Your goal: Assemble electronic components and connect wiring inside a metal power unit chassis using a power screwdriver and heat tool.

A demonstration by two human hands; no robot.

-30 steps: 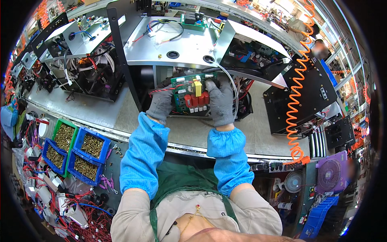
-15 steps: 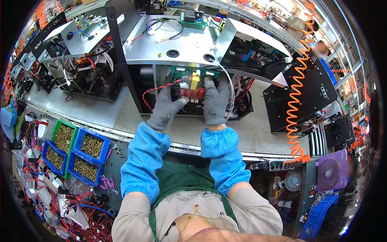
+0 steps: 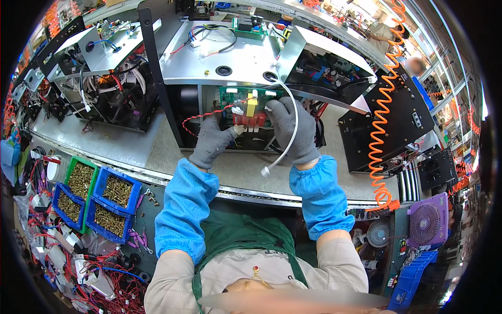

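A green circuit board (image 3: 227,97) with a yellow-wrapped transformer (image 3: 251,109) and red parts stands upright in the opening of a metal chassis (image 3: 196,68). At its lower left edge my left hand (image 3: 213,142), in a grey glove, grips it with the thumb in front. My right hand (image 3: 295,128), gloved too, pinches the board's right edge; some of its fingers are hidden behind. A twisted red wire pair (image 3: 189,121) runs off the board to the left. Across the back of my right hand hangs a white cable (image 3: 296,116) with a loose plug.
Another part-built chassis (image 3: 104,99) stands at left, and a black-cased unit (image 3: 387,120) at right behind an orange coiled hose (image 3: 377,141). Blue bins (image 3: 134,209) of brass screws and a green bin (image 3: 94,172) lie at lower left near pliers (image 3: 138,238) and wires.
My right hand has shifted right and turned along the board's edge, its elbow swinging outward. The white cable's plug end now hangs free in front of it. My left hand has barely moved.
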